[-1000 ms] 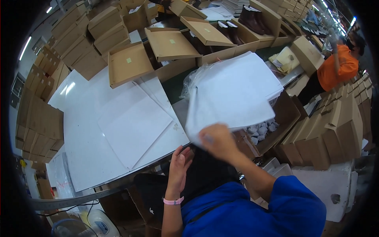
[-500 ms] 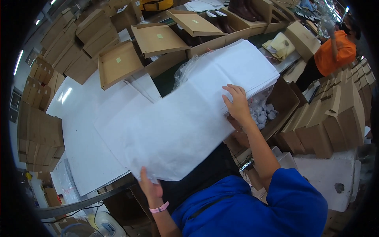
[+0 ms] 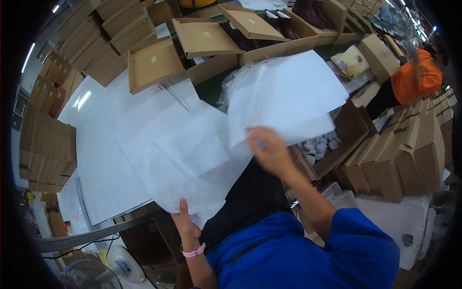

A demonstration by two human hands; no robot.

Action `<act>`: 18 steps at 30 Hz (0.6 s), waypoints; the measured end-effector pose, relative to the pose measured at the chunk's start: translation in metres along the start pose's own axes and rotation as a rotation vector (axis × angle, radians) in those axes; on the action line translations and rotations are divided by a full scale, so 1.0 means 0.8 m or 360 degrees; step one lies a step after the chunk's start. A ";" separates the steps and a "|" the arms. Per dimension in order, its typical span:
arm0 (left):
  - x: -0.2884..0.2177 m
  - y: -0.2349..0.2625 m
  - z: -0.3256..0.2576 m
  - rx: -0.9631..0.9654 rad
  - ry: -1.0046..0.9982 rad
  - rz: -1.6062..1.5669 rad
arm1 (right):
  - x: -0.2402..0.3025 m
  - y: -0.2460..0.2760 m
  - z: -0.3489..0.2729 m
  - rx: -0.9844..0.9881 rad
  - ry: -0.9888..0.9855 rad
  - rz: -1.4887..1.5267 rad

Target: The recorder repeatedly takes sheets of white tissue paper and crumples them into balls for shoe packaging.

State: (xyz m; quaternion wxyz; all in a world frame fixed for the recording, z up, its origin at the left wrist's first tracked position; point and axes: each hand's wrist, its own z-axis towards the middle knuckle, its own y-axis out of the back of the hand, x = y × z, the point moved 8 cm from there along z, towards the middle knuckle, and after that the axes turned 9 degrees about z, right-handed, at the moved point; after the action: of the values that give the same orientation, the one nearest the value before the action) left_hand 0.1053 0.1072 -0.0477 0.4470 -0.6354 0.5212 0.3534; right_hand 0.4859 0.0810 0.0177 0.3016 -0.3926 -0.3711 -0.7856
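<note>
A thin, translucent sheet of white tissue paper (image 3: 192, 178) spreads over the near side of the white table and hangs past its edge. My left hand (image 3: 186, 224) grips its near left edge, thumb on top and the other fingers hidden beneath. My right hand (image 3: 270, 150), smeared by motion, has its fingers curled and pinches a raised part of the paper at the middle. Behind it lies a stack of white paper sheets (image 3: 303, 82), partly in a clear plastic bag (image 3: 232, 84).
Open shoe boxes (image 3: 204, 38) line the far side, some with dark shoes (image 3: 315, 13). A carton with crumpled paper balls (image 3: 320, 144) stands at the right, beside a row of upright boxes (image 3: 390, 164). A fan (image 3: 89, 275) is at lower left. Someone in orange (image 3: 417, 77) stands far right.
My right hand has moved left and nearer to me from the stack, drawing the sheet's right part back off it. My left hand keeps its hold at the near edge.
</note>
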 end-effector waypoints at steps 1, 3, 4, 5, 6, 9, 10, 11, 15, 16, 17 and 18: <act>-0.001 -0.015 -0.004 0.0131 0.0000 -0.0006 | 0.029 -0.034 -0.021 0.0159 -0.0188 0.0272; 0.018 -0.023 -0.005 0.0290 0.0125 -0.0059 | 0.068 -0.101 -0.077 0.0582 -0.0137 0.0596; 0.026 -0.037 -0.008 0.0442 0.0248 -0.0119 | 0.096 -0.128 -0.095 0.0922 0.0031 0.0670; 0.025 -0.041 -0.007 0.0462 0.0203 0.0047 | 0.114 -0.144 -0.110 0.1200 0.0093 0.0687; 0.027 -0.037 -0.009 0.0362 0.0151 0.0425 | 0.112 -0.142 -0.107 0.1203 0.0098 0.0693; 0.021 -0.039 -0.008 0.0241 0.0059 0.0488 | 0.047 -0.100 -0.070 0.1073 -0.0448 0.0824; 0.022 -0.025 -0.005 0.0118 0.0089 0.0415 | 0.012 -0.064 -0.044 0.0735 -0.0317 0.0714; 0.026 -0.002 -0.003 -0.0025 0.0123 0.0343 | -0.010 -0.028 -0.019 0.0450 -0.0468 0.0416; 0.011 0.038 -0.001 -0.0269 0.0076 0.0092 | -0.083 0.063 0.025 -0.0026 -0.0079 -0.0898; 0.007 0.041 0.001 -0.0286 0.0062 0.0077 | -0.099 0.067 0.021 -0.0018 -0.0056 -0.0889; 0.006 0.045 0.003 -0.0281 0.0085 0.0070 | -0.108 0.067 0.018 -0.0008 -0.0024 -0.0937; 0.005 0.048 0.004 -0.0278 0.0107 0.0065 | -0.116 0.069 0.014 0.0001 0.0008 -0.0984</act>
State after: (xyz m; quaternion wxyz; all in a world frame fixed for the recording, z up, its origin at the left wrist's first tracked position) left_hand 0.0690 0.1066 -0.0603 0.3649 -0.6728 0.5159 0.3848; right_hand 0.5796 0.0775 -0.0363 0.0493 -0.2590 -0.4725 -0.8410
